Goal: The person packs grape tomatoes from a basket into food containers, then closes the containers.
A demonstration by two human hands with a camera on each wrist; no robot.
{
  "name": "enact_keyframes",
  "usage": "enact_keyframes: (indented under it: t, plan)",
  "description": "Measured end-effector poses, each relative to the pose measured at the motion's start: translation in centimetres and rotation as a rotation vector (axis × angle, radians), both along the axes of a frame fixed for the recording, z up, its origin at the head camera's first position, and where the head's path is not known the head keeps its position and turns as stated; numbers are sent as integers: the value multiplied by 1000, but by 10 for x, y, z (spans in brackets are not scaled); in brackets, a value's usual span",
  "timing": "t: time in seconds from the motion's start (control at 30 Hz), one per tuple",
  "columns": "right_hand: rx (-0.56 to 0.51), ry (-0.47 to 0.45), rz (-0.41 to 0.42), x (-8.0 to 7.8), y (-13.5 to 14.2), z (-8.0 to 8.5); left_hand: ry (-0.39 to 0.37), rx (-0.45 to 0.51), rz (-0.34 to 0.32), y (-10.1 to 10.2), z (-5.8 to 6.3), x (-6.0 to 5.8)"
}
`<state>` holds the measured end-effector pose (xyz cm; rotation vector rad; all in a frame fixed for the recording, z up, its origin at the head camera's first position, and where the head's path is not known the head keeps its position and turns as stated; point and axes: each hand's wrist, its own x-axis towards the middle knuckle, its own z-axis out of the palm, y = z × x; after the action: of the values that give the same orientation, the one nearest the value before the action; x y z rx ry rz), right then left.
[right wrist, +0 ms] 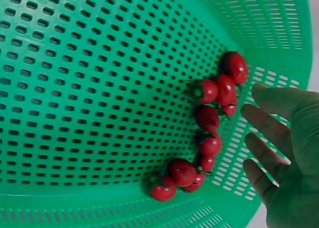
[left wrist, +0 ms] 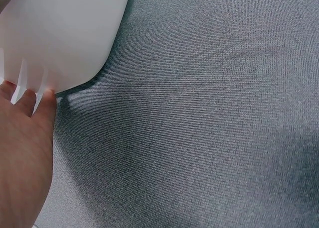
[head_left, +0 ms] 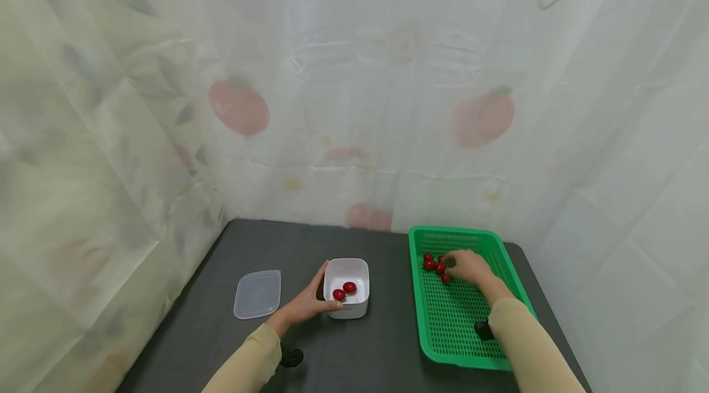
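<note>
A small white square container (head_left: 354, 312) stands on the dark table with two cherry tomatoes (head_left: 349, 288) inside. My left hand (head_left: 303, 305) grips it from the left, thumb over the near side and fingers along the left wall; in the left wrist view, fingertips (left wrist: 46, 106) press the white wall. To the right lies a green perforated basket (right wrist: 99, 88) with several red cherry tomatoes (right wrist: 207, 118) bunched along one side. Over them hovers my right hand (right wrist: 299, 143), its fingers spread and apart from the fruit in the right wrist view, with nothing held.
A translucent square lid (head_left: 258, 294) lies flat on the table (head_left: 388, 344), left of the container. Behind the table hangs a pale curtain (head_left: 354, 104) with fruit prints, and it continues down both sides. Black wrist devices (head_left: 292, 357) show under the sleeves.
</note>
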<state>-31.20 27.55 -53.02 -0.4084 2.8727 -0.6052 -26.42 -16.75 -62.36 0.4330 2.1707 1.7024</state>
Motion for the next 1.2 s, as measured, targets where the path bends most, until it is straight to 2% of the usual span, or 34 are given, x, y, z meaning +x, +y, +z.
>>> enact_keyframes:
  t: [0.3, 0.53, 0.8, 1.03, 1.2]
  plan:
    - [108, 27, -44, 0, -7, -14, 4, -9, 14, 0, 3, 1]
    - [198, 63, -73, 1, -10, -25, -3, 15, -3, 1, 8, 3]
    - [197, 102, -108, 0, -9, -36, 0, 27, -16, 1, 6, 2]
    - [196, 51, -113, 0, -12, -41, -19, 43, -26, 1, 4, 2]
    - [185, 53, -86, 1, -13, -40, -16, 40, -25, 0, 5, 2]
